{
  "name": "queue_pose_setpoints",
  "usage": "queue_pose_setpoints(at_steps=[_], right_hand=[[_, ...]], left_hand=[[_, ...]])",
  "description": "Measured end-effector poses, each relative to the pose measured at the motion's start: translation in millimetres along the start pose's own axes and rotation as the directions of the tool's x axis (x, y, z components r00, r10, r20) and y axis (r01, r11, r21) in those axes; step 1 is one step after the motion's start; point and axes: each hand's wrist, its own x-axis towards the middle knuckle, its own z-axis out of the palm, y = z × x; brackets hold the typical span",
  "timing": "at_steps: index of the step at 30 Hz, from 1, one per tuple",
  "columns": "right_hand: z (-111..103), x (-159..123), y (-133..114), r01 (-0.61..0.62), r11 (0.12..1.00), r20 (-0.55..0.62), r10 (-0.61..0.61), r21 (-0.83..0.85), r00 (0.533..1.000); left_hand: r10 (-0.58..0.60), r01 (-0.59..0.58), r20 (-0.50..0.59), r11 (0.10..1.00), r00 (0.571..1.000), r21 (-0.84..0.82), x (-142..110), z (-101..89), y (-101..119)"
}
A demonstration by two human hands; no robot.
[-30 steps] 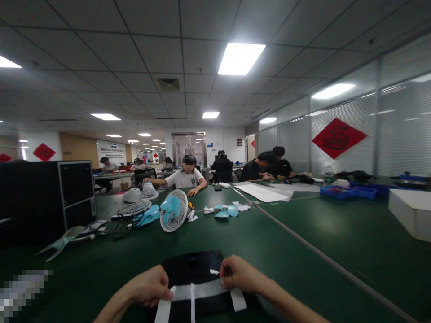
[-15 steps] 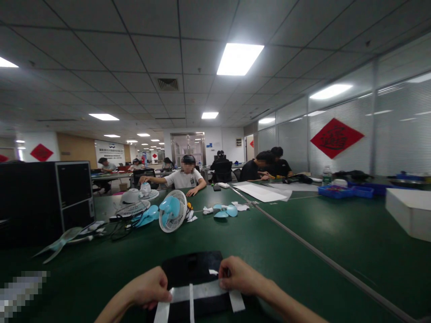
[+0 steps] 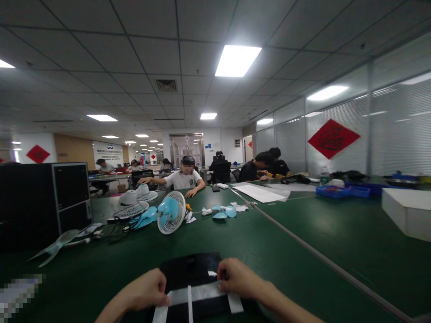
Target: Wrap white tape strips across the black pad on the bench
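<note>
A flat black panel [image 3: 190, 271] lies on the green table [image 3: 269, 251] right in front of me. White tape strips [image 3: 197, 294] cross its near part, one running sideways and shorter ones running toward me. My left hand [image 3: 148, 289] is closed, its fingers pinching the left end of the sideways strip. My right hand [image 3: 237, 279] is closed on the strip's right end, pressing it onto the panel.
A small white fan with blue blades [image 3: 170, 211] stands mid-table among fan guards, loose blades and cables. A black computer case [image 3: 43, 202] stands at left. A white box [image 3: 407, 211] and blue trays [image 3: 340, 192] sit at right. Several people work at the far end.
Both hands stay on the tape. The view has tilted slightly, so hands and panel sit a little lower in the picture.
</note>
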Motion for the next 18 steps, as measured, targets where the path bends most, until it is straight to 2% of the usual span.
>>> queue_pose_setpoints(at_steps=[7,13,16,18], right_hand=[[-1,0,1,0.012,1.0,-0.003,-0.012,-0.021,1.0],[1,1,3,0.021,0.999,-0.001,-0.021,-0.032,1.0],[2,1,4,0.009,0.998,-0.001,-0.009,-0.059,1.0],[3,2,4,0.017,0.997,-0.013,-0.018,-0.079,1.0]], left_hand=[[0.058,-0.059,0.029,0.998,0.998,0.022,1,-0.5,-3],[0.044,-0.044,0.013,0.999,0.999,-0.003,-6,-3.1,5],[0.169,-0.169,0.004,0.985,0.986,0.019,-11,-2.4,13],[0.301,-0.301,0.014,0.953,0.954,0.042,-15,0.3,20]])
